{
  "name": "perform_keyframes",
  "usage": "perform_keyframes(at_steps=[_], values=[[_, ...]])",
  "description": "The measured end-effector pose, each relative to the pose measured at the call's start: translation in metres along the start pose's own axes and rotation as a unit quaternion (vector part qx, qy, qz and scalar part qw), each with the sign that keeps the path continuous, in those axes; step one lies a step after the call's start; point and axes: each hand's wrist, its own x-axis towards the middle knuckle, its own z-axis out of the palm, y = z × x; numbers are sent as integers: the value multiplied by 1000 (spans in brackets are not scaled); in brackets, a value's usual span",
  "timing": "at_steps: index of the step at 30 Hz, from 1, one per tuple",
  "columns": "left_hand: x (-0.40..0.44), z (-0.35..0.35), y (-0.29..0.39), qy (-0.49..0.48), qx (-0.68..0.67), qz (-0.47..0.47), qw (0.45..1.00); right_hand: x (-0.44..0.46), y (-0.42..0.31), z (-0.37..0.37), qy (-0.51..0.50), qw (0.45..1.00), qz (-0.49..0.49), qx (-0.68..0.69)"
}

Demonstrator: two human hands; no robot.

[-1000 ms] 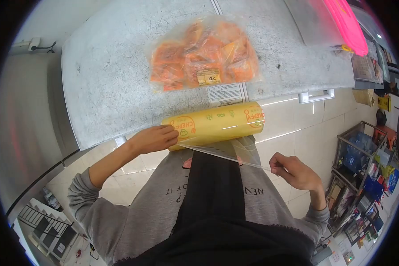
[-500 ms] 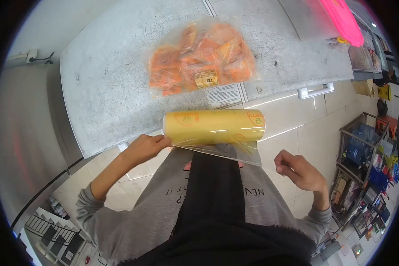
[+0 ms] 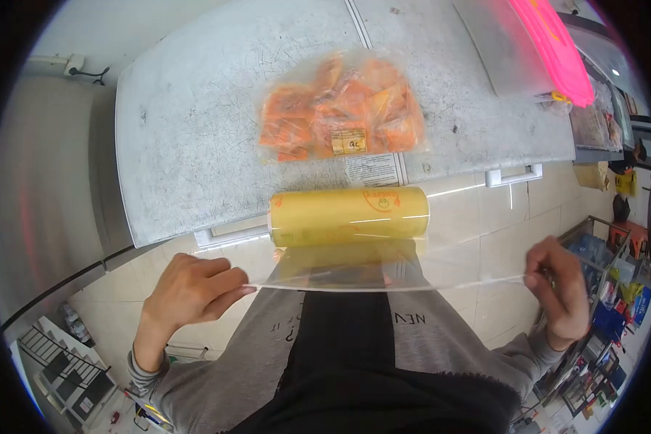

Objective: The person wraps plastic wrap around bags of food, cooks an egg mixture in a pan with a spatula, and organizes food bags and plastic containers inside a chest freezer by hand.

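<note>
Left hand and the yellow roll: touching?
Apart. The head view shows pale floor between the left hand and the yellow roll; the hand pinches only the edge of the drawn-out film.

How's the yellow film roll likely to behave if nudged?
Probably apt to roll: the film roll is a cylinder lying on its side. Its glossy surface suggests it may be slick to grip. A push would likely slacken or tug the thin, see-through film sheet that runs from it to the left hand and right hand.
</note>
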Motion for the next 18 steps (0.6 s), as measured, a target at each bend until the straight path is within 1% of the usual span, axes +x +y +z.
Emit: perform_keyframes(at_steps=[1, 2, 4, 5, 7, 9, 10, 13, 15, 16, 17, 18], values=[[-3, -8, 7, 9, 4, 0, 1000, -4, -7, -6, 20, 999, -10, -31], [-6, -15, 12, 19, -2, 5, 1000, -7, -11, -12, 23, 999, -15, -34], [-9, -31, 22, 26, 8, 10, 1000, -14, -16, -25, 68, 993, -72, -62], [-11, -39, 27, 27, 13, 14, 999, -16, -20, -30, 73, 992, -79, -67], [-13, -52, 28, 44, 37, 17, 998, -17, -25, -41, 128, 977, -116, -129], [-12, -67, 31, 63, 66, 21, 996, -15, -30, -54, 162, 958, -146, -186], [-11, -76, 33, 85, 76, 20, 993, -12, -34, -61, 181, 953, -168, -177], [-14, -100, 40, 128, 85, 20, 988, -14, -59, -91, 193, 959, -90, -186], [-17, -114, 42, 196, 71, 43, 977, -16, -72, -110, 215, 955, -46, -201], [-20, -123, 44, 212, 101, 29, 972, -10, -81, -122, 202, 958, -96, -181], [-24, -133, 46, 219, 108, 30, 969, 0, -91, -129, 170, 958, -187, -136], [-27, -144, 49, 238, 115, -5, 964, 12, -101, -136, 118, 949, -283, -77]])
